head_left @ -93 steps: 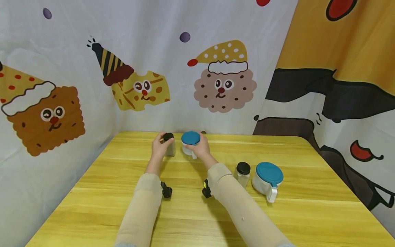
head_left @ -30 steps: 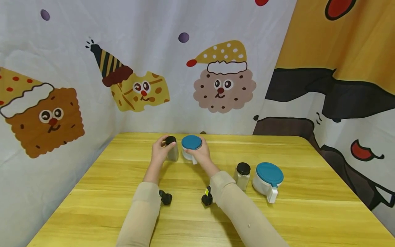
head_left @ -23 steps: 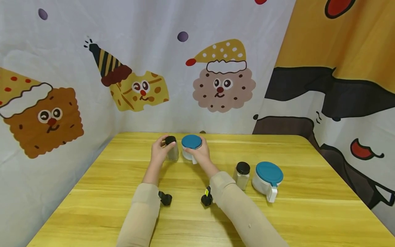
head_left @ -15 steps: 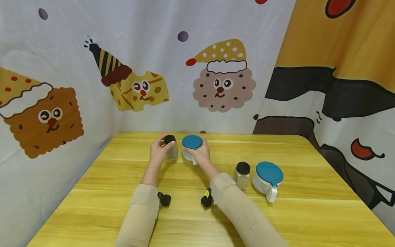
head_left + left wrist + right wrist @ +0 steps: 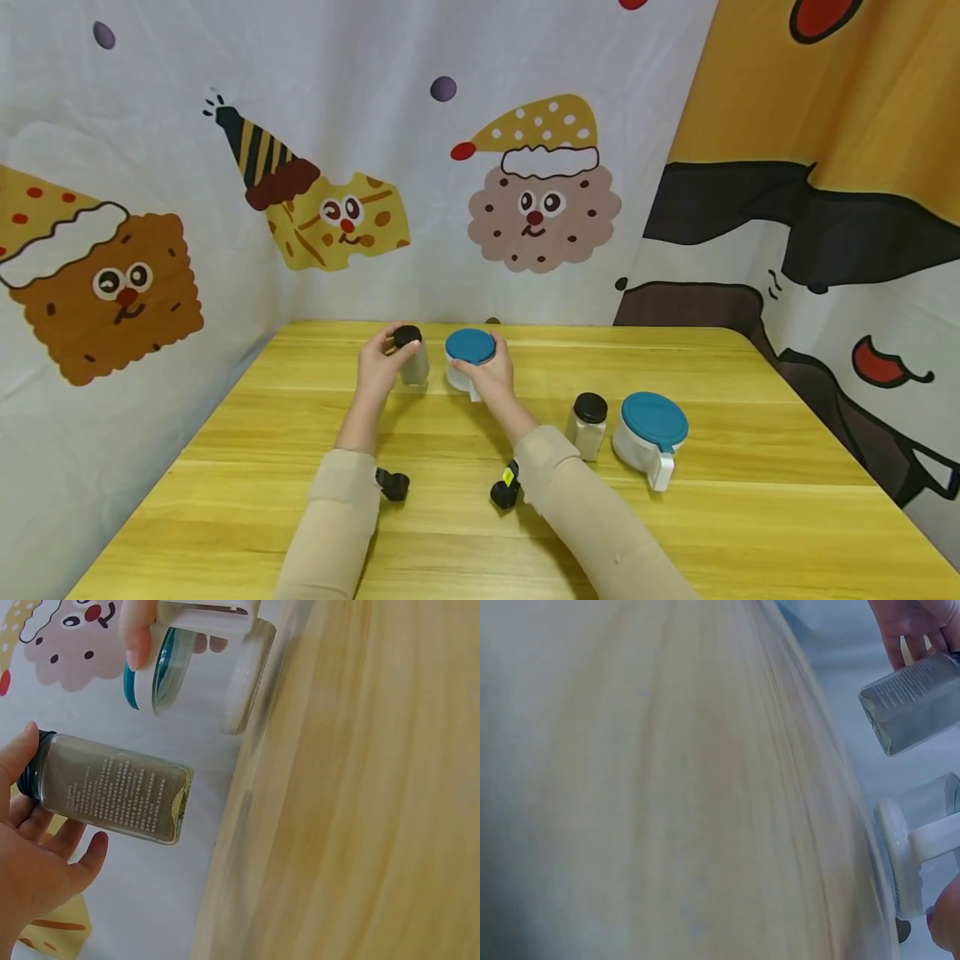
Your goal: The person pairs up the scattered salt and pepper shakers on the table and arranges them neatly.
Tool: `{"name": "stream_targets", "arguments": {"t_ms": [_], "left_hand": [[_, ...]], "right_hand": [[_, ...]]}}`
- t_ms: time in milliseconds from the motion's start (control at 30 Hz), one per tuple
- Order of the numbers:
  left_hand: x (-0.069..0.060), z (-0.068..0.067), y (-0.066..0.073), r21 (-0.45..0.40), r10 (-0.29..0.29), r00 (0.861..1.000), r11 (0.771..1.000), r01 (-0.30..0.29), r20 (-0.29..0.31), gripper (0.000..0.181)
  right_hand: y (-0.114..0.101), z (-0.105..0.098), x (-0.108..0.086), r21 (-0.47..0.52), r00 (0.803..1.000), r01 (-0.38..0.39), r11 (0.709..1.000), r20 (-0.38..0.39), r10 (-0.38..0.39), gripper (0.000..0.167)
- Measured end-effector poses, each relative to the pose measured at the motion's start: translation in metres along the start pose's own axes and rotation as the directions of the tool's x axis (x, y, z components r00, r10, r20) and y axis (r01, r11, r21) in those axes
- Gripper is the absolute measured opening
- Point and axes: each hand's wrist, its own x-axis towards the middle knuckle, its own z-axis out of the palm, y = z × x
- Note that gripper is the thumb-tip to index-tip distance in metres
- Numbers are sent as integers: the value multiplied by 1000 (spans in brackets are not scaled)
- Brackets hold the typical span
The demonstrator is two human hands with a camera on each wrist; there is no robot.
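In the head view my left hand (image 5: 377, 367) grips a square glass spice jar (image 5: 414, 367) by its black lid. The left wrist view shows white print on this spice jar (image 5: 112, 787), its base apart from the tabletop. To its right, my right hand (image 5: 497, 379) holds a seasoning pot with a blue lid (image 5: 470, 344), clear walls and a white handle. Thumb and fingers go round the pot near its lid. Whether the pot's base (image 5: 900, 855) touches the table cannot be told. The two containers stand side by side, a small gap between them.
A second black-lidded spice jar (image 5: 587, 429) and a second blue-lidded pot (image 5: 651, 433) stand on the wooden table (image 5: 450, 550) at the right, near my right sleeve. Black wrist cameras (image 5: 393, 485) sit at both cuffs. A printed curtain (image 5: 435, 275) hangs behind the table's back edge.
Over the last second the spice jar has shifted slightly left and back, and the pot slightly right, so the gap between them is wider. Both hands keep their holds.
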Motion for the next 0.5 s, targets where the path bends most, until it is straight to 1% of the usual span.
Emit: {"name": "stream_targets", "arguments": {"t_ms": [167,300,500], "left_hand": [[-1,-1,2,4,11,1000,1000,-11,9,47],[-2,-2,4,10,12,1000,1000,-12,29,48],[-3,-3,5,18,19,999,1000,-19,42,49]], "right_hand": [[-4,-1,-3,5,1000,22,1000,1,-22,94],[-7,-2,-8,10,999,36,999,1,-36,94],[-12,-4,-13,-4,999,38,999,-28,-38,93]]}}
